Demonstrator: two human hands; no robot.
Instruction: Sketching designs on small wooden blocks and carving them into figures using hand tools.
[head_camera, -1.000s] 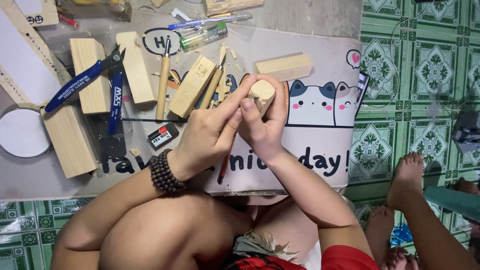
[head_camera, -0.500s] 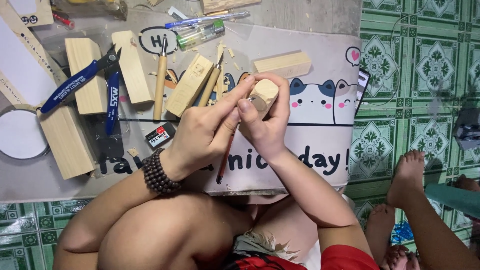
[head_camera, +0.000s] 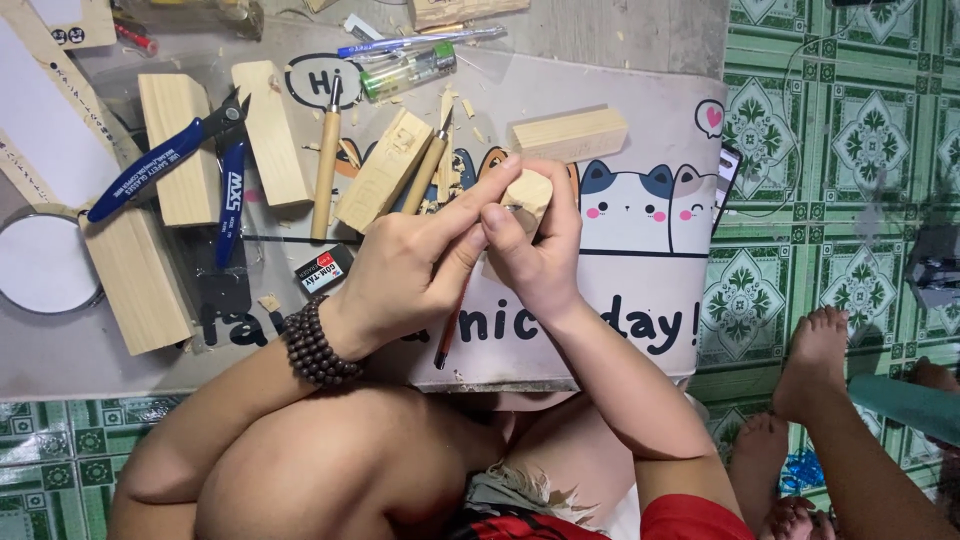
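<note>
My right hand (head_camera: 540, 262) is closed around a small pale wooden piece (head_camera: 528, 190), holding it above a mat printed with cartoon cats (head_camera: 640, 215). My left hand (head_camera: 420, 265), with a dark bead bracelet on the wrist, grips a thin dark-red-handled tool (head_camera: 446, 335). Its handle points down toward me. The left index finger stretches across to the top of the wooden piece. The tool's tip is hidden between my fingers.
On the mat to the left lie several wooden blocks (head_camera: 180, 145), blue cutting pliers (head_camera: 215, 165), two wooden-handled carving knives (head_camera: 325, 170), a carved block (head_camera: 385, 170), an eraser (head_camera: 322, 270) and shavings. Another block (head_camera: 570, 135) lies just beyond my hands. Another person's feet (head_camera: 815, 350) rest on green tiles at right.
Both hands stay on the wooden piece. My left index finger has shifted slightly over its top, and nothing on the mat has moved.
</note>
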